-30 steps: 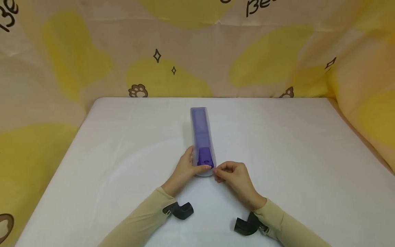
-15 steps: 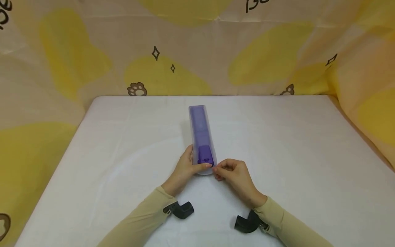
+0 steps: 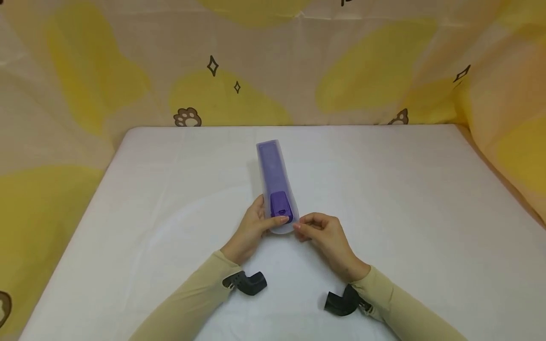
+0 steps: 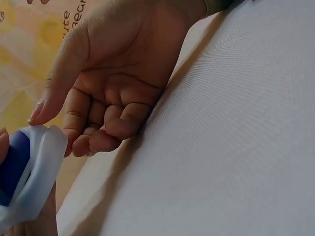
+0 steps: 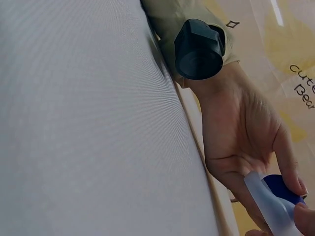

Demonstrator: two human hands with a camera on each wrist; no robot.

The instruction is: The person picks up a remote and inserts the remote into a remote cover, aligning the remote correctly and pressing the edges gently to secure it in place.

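Observation:
A long, narrow case, translucent with purple showing through, is held at its near end, far end pointing away. A darker purple clasp-like piece sits near that end. My left hand grips the case from the left, thumb lying on top by the dark piece. My right hand pinches the near right corner between thumb and forefinger. The left wrist view has the right hand at the rounded end of the case, its other fingers curled. In the right wrist view, the left hand reaches under the case.
Around the hands lies a white-covered table. A yellow patterned cloth hangs behind it and at the sides. Each sleeve cuff carries a black wrist mount, the left one and the right one.
The far end of the case has swung slightly to the left. Both hands keep their hold. The whole head view has shifted a little, with the table edge higher in frame.

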